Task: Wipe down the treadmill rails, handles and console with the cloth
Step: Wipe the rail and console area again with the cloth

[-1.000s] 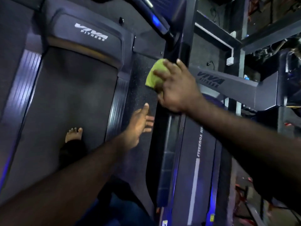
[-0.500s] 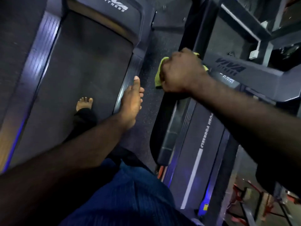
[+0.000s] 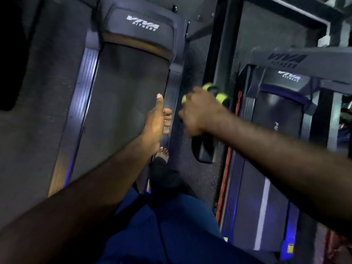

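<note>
Grips a bright yellow-green cloth in the right hand, fingers curled tight, with bits of cloth poking out past the knuckles on the far side. Wraps that same fist round a dark padded treadmill handle, with the rounded end of it sticking out below the wrist. Hard to judge the amount of cloth between palm and handle through the motion blur.

Holds the left hand loose and empty, thumb pointing up, fingers relaxed, in the air over the ribbed grey side rail just beside the dark running belt. Keeps both hands near each other but apart.

Beyond the belt, a grey motor cover marked VIVA FITNESS. Below the left wrist, one bare foot near the rail's closer end; cannot tell whether on rail or floor. At the bottom, blue trousers. Off to the right, past a dark upright post, a second treadmill of the same make.
</note>
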A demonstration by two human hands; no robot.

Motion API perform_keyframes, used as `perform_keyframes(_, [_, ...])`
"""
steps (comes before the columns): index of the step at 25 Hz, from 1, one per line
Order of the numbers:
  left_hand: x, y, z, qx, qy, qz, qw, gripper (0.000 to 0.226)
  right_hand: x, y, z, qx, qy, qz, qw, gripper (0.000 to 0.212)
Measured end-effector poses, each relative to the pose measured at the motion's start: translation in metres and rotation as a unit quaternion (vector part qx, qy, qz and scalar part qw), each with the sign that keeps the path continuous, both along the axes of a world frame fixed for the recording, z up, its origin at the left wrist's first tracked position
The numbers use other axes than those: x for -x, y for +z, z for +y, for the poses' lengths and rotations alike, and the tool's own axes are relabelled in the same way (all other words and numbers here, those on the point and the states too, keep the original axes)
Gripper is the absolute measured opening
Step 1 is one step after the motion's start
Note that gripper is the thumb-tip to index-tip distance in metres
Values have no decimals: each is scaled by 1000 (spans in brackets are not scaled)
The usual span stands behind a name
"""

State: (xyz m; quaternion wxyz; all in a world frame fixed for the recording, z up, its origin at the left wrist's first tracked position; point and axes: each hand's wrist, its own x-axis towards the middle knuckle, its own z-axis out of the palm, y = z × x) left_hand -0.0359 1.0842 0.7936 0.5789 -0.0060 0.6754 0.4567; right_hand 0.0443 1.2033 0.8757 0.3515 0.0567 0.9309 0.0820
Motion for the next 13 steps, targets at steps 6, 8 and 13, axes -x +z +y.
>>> perform_keyframes(6, [14, 3, -11, -16, -108, -30, 994, 74, -11, 10, -44, 45, -49, -101, 993, 39])
perform_keyframes(8, [22, 5, -15, -36, -112, -24, 993, 72, -2, -2, -27, -18, -97, -54, 994, 44])
perform_keyframes(13, [38, 11, -33, -43, -184, -36, 981, 62, -47, -18, -115, -28, -42, 20, 999, 58])
